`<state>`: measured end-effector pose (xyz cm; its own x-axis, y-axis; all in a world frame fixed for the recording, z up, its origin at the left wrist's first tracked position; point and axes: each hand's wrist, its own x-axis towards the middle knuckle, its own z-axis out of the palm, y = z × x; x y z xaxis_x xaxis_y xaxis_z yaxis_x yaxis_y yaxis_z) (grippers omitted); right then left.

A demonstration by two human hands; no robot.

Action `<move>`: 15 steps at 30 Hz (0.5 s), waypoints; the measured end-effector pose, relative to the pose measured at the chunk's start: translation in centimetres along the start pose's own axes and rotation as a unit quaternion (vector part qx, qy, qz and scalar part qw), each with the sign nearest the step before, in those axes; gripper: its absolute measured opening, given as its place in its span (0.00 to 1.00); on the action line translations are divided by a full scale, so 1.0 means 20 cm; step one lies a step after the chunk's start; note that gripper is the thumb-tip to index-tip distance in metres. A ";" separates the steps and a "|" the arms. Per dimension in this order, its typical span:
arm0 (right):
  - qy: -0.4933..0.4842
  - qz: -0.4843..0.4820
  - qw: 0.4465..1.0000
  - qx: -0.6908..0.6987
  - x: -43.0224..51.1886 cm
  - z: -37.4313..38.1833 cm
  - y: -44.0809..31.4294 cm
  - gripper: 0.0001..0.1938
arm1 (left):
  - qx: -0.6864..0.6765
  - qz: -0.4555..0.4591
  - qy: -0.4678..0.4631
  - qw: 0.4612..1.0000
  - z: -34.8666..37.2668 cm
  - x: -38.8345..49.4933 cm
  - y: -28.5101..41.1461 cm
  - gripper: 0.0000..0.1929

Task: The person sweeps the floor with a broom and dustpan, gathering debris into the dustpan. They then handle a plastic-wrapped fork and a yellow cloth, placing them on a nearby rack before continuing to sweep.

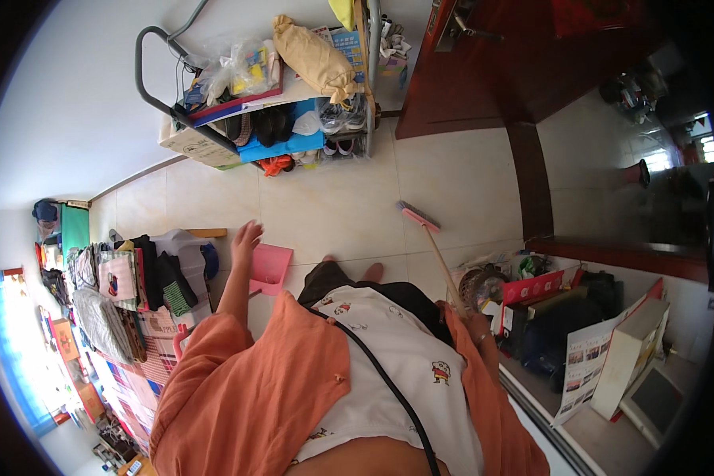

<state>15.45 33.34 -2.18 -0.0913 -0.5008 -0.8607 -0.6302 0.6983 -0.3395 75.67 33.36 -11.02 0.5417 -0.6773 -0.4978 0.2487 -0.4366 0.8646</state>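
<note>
My right hand (478, 326) is closed around the wooden handle of a broom (438, 253); its pink head with grey bristles rests on the tiled floor ahead of my feet. My left hand (248, 234) is raised with nothing in it, its fingers blurred and somewhat apart. Just right of that forearm, a pink dustpan (272, 268) lies low near the floor, its handle partly hidden by my orange shirt. Both of my feet show at the lower hem of my dark trousers.
A metal shoe rack (214, 138) holding shoes and bags stands ahead. Folded clothes (119, 273) are piled at left. An open red-brown door (452, 89) is ahead right. Boxes and a white-framed board (583, 363) fill the right side.
</note>
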 end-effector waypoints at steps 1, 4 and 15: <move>0.006 -0.003 1.000 0.007 0.00 -0.02 -0.01 0.08 | -0.005 0.002 -0.033 0.999 0.18 0.05 0.06 0.24; 0.022 -0.046 0.999 0.003 0.13 -0.08 0.05 0.07 | -0.018 -0.003 -0.112 0.994 0.63 0.25 0.20 0.27; 0.036 -0.116 0.992 -0.031 0.33 -0.38 -0.10 0.11 | 0.065 0.032 -0.114 0.991 2.02 1.27 0.34 0.43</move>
<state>10.29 24.73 -4.21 0.0083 -0.6812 -0.7320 -0.6865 0.5284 -0.4995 58.67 -10.75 -20.61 0.3544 -0.8158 -0.4570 0.1061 -0.4505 0.8864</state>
